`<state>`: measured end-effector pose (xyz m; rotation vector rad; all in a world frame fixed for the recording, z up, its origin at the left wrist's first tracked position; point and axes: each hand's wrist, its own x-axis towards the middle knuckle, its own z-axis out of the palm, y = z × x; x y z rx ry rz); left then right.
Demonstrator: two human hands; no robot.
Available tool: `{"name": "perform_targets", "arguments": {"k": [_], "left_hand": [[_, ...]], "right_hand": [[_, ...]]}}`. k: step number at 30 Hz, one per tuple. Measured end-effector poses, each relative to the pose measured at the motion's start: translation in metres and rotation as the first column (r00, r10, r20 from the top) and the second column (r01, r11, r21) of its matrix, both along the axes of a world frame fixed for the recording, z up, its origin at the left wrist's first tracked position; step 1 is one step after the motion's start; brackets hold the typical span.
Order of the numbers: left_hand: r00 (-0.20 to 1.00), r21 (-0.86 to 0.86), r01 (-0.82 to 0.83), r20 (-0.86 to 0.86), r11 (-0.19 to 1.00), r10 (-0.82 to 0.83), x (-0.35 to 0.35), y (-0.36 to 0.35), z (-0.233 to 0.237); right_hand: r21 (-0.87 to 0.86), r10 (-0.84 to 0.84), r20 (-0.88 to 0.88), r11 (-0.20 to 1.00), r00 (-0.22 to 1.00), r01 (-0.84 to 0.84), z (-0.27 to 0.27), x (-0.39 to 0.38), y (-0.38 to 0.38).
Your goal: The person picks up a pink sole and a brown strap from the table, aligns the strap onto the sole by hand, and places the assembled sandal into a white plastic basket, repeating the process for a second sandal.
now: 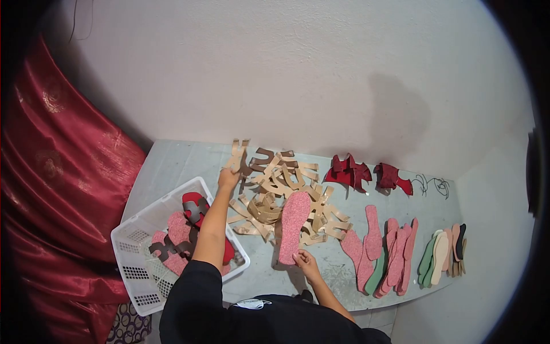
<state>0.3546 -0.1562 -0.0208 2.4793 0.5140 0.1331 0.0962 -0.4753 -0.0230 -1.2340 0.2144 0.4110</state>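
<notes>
My right hand (307, 264) pinches the heel end of a pink speckled insole (294, 226), held up over the table. My left hand (229, 179) reaches to the table's far side, its fingers closed on a tan sandal upper (235, 153) with cut-out straps. Next to it lies a brown strap piece (244, 169). Between and behind my hands spreads a heap of tan sandal uppers (286, 178), partly hidden by the insole.
A white plastic basket (129, 266) holds pink insoles and red and dark pieces. Dark red uppers (347, 173), black cords (438, 186), pink and green insoles (395, 258) and smaller insoles (440, 252) lie rightward. A red curtain (69, 172) hangs left; a wall (286, 74) stands behind.
</notes>
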Motion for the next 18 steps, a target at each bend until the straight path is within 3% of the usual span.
{"name": "perform_targets", "arguments": {"k": [2, 4, 8, 10, 11, 13, 14, 15, 18], "left_hand": [[0.988, -0.099, 0.064, 0.144, 0.993, -0.049, -0.004, 0.001, 0.036], [0.909, 0.016, 0.1, 0.405, 0.995, -0.098, -0.014, -0.004, 0.067], [0.812, 0.049, 0.11, 0.572, 0.993, -0.118, -0.046, -0.023, 0.12], [0.665, 0.076, 0.243, 0.713, 0.967, -0.223, -0.069, -0.039, 0.14], [0.668, 0.075, 0.252, 0.708, 0.965, -0.229, -0.081, -0.049, 0.148], [0.461, 0.14, 0.317, 0.841, 0.938, -0.282, -0.108, -0.069, 0.163], [0.456, 0.092, 0.416, 0.839, 0.905, -0.296, -0.125, -0.08, 0.171], [0.325, 0.218, 0.479, 0.856, 0.85, -0.402, -0.138, -0.085, 0.172], [0.32, 0.142, 0.765, 0.762, 0.628, -0.563, -0.175, -0.097, 0.15]], "right_hand": [[-0.012, 0.012, 0.01, 1.0, 1.0, -0.012, 0.005, -0.003, -0.001], [-0.005, 0.022, 0.021, 1.0, 1.0, -0.022, 0.01, -0.005, -0.003], [-0.011, 0.049, 0.024, 0.999, 0.999, -0.049, 0.024, -0.01, -0.004], [-0.015, 0.089, 0.001, 0.996, 0.996, -0.089, 0.034, -0.012, -0.005], [-0.013, 0.081, -0.006, 0.997, 0.997, -0.081, 0.041, -0.013, -0.005], [0.067, 0.147, 0.0, 0.987, 0.989, -0.147, 0.055, -0.016, -0.005], [0.073, 0.164, 0.014, 0.984, 0.986, -0.165, 0.055, -0.017, -0.006], [0.076, 0.157, 0.01, 0.985, 0.988, -0.158, 0.059, -0.019, -0.007], [0.103, 0.13, 0.079, 0.985, 0.988, -0.138, 0.07, -0.024, -0.013]]}}
